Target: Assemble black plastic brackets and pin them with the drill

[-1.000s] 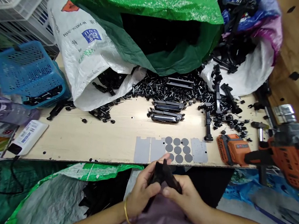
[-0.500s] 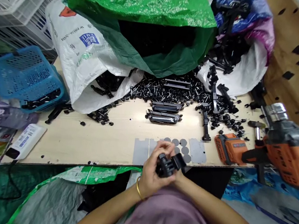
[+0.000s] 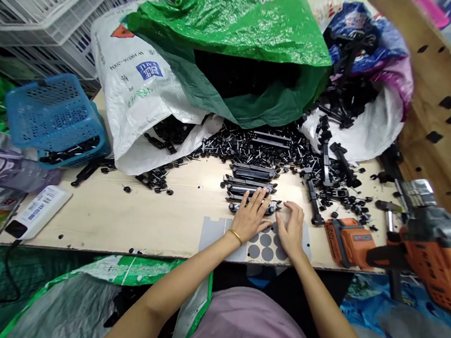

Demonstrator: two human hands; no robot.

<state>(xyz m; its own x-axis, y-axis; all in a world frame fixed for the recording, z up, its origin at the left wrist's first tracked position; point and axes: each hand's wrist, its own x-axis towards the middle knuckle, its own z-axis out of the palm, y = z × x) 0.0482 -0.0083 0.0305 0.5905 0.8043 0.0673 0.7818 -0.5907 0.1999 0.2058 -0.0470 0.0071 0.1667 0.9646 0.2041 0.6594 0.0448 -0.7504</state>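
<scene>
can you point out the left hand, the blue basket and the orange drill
Left hand point(image 3: 249, 218): head view, back of the hand.
Blue basket point(image 3: 47, 115): head view, wall with holes.
Orange drill point(image 3: 436, 264): head view, orange casing.

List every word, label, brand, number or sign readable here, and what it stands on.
"KAI LE": on the blue patch of the white sack.
"W19026-2004": upside down on the same sack, digits uncertain.
Too small or blurred to read: that sack's other print, the label on the white box, and markings on the orange battery and drill.
</scene>
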